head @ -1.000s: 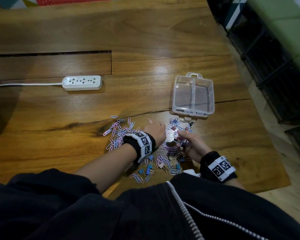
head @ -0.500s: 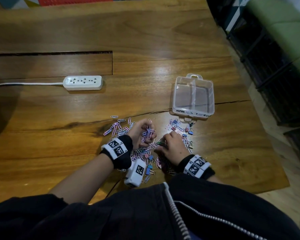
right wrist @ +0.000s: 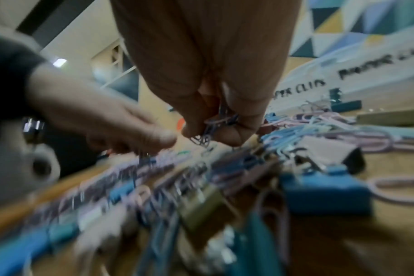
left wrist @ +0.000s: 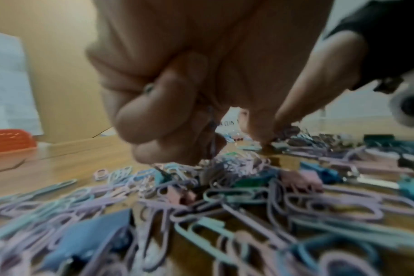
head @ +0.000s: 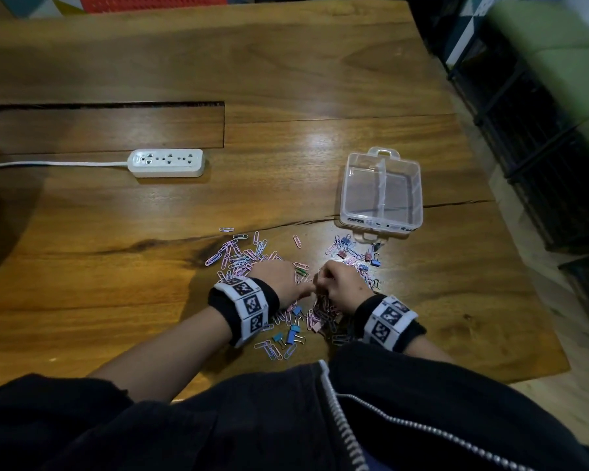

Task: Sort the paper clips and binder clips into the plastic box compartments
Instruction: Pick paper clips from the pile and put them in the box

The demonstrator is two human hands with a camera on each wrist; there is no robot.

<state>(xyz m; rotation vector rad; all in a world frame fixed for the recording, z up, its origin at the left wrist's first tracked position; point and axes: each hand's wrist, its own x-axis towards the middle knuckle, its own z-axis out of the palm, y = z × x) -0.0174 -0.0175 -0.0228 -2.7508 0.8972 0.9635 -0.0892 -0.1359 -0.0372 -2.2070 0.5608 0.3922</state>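
Observation:
A heap of pastel paper clips (head: 238, 256) mixed with small binder clips (head: 291, 334) lies on the wooden table in front of me. My left hand (head: 296, 283) and right hand (head: 330, 282) meet knuckles-up over its middle. In the left wrist view my left hand (left wrist: 168, 119) is curled with thin clips in its fist. My right hand (right wrist: 215, 127) pinches a small bunch of paper clips just above the heap. The clear plastic box (head: 381, 224) stands open beyond the heap; both compartments look empty, and handwritten labels run along its front wall (right wrist: 366, 71).
A white power strip (head: 166, 162) with its cord lies at the left rear. A long slot (head: 116, 105) cuts the tabletop behind it. More binder clips (head: 346, 241) lie just before the box. Black wire crates (head: 541, 147) stand beyond the table's right edge.
Half a second ago my left hand lay turned up with clips in it, further left. It has rolled knuckles-up and moved right to meet the right hand.

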